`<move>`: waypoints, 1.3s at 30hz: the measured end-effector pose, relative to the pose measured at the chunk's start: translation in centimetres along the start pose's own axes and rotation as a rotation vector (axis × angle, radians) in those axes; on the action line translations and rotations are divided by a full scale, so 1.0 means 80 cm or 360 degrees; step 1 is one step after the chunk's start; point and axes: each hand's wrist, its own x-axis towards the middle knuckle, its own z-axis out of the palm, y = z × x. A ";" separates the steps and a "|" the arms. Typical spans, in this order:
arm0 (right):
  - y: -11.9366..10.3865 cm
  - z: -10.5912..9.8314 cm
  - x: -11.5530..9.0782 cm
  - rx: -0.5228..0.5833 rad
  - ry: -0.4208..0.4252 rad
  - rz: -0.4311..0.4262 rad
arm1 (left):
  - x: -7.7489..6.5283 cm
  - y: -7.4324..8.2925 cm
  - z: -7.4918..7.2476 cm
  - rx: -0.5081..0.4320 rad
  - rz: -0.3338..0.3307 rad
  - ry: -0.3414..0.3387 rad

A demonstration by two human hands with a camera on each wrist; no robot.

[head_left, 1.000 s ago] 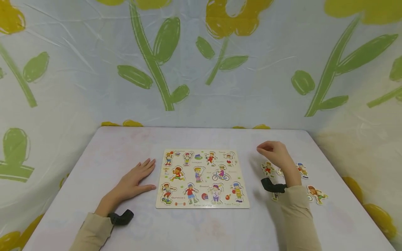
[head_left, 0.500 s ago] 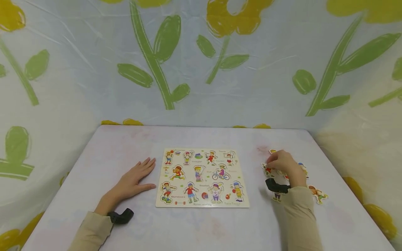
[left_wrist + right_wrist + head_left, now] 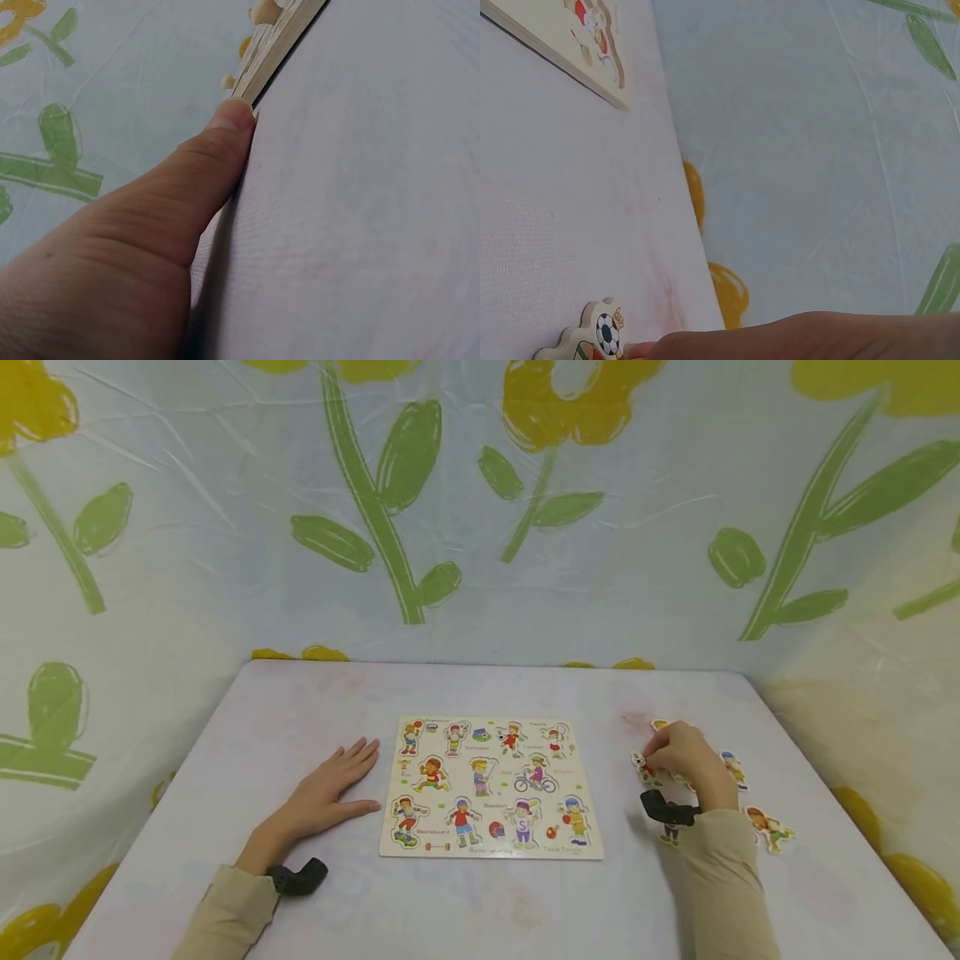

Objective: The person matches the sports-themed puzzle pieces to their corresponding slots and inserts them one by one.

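Observation:
A wooden puzzle board [image 3: 491, 781] with printed children playing sports lies mid-table. Beside its left edge my left hand [image 3: 330, 789] rests flat with straight fingers; in the left wrist view its thumb [image 3: 225, 124] meets the board's edge [image 3: 274, 64]. My right hand [image 3: 686, 760] is down among the loose pieces, its fingertips pinching the soccer-player puzzle piece [image 3: 642, 770]. The ball printed on this piece [image 3: 607, 334] shows at the bottom of the right wrist view, right by a fingertip. The fingers hide part of the piece.
Around my right hand lie more loose pieces: one in a blue cap [image 3: 732, 768], a running figure [image 3: 768, 829], one in purple trousers [image 3: 670, 833] near the wrist, and one just beyond the hand [image 3: 660, 724]. A flowered cloth [image 3: 600, 543] hangs behind the table.
My right hand has come down from above the table's far right onto the soccer-player piece. A piece beyond it has come into sight. My left hand stays put; the head view shifts slightly.

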 end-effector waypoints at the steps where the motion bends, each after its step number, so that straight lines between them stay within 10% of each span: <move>1: -0.001 0.000 0.000 -0.0004 0.0009 -0.0012 | 0.000 0.000 0.000 0.0007 0.0011 0.0013; 39: -0.072 0.031 0.025 -0.0071 0.0162 -0.0088 | 0.001 0.003 -0.005 -0.0023 -0.0022 -0.0032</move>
